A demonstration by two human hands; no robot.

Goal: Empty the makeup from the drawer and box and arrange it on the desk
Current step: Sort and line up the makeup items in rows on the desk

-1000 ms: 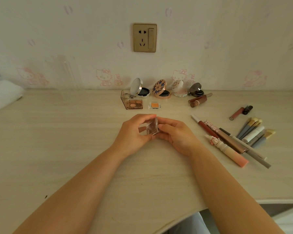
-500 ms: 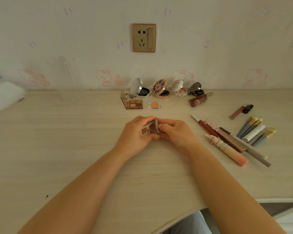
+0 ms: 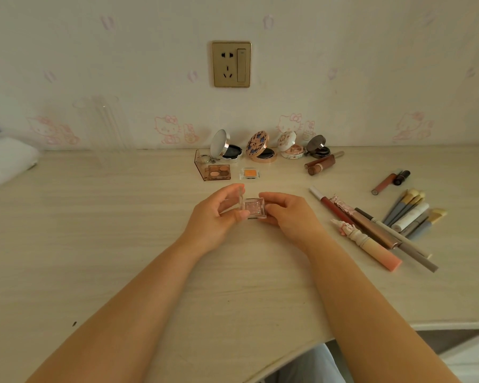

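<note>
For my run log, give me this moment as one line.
step: opening eyeshadow case | left hand: holds lid up | right hand: holds base | place: above desk centre

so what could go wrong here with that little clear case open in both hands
The small eyeshadow case is held by its edges above the desk, left hand on the raised clear lid, right hand on the base. It could slip and crack the powder. Bending the lid too far back might strain the hinge.

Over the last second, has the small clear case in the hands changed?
Yes. The clear case now lies open and flat, lid up at left, below the orange pan; it was tilted before.
</note>
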